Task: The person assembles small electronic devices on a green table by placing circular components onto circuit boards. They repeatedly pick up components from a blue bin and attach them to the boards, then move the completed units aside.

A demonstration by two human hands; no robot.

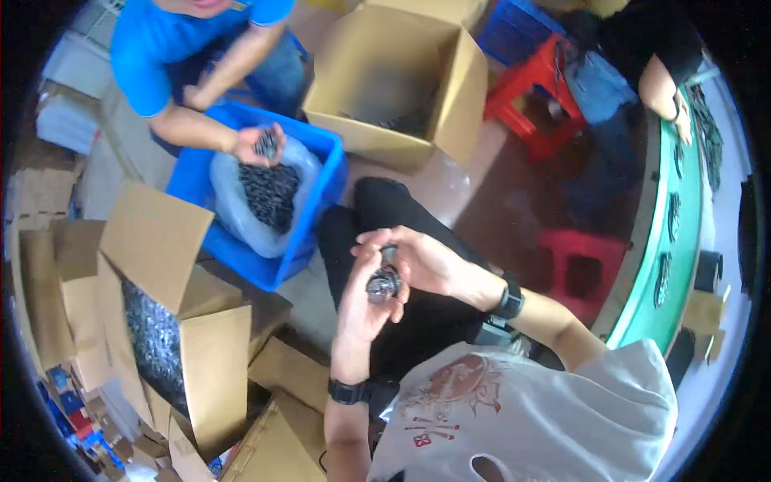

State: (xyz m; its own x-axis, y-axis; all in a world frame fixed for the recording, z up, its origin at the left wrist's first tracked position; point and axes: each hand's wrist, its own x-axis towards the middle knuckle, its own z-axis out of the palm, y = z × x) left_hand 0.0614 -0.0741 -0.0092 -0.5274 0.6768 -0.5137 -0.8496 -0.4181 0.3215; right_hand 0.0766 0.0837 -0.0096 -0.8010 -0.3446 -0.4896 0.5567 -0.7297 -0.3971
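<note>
Above my dark-trousered lap, my left hand (363,299) is curled around a small dark, shiny bundle (384,285). It looks like a coil wrapped in clear plastic, but its exact kind is too blurred to tell. My right hand (430,263) meets the left one, its fingers closed about the bundle's upper end. Both wrists wear dark bands. Ahead to the left stands a blue crate (336,161) with a clear bag (227,189) inside, full of small dark pieces (269,193). Over it, a co-worker's hand (259,145) holds a clump of dark pieces.
An open carton (152,249) holding dark, plastic-wrapped goods stands at my left. Beyond my knees is a large open carton (385,140). Red stools (580,253) stand to the right, beside a green belt (650,281) bearing dark bundles, where another person's hand (683,120) rests.
</note>
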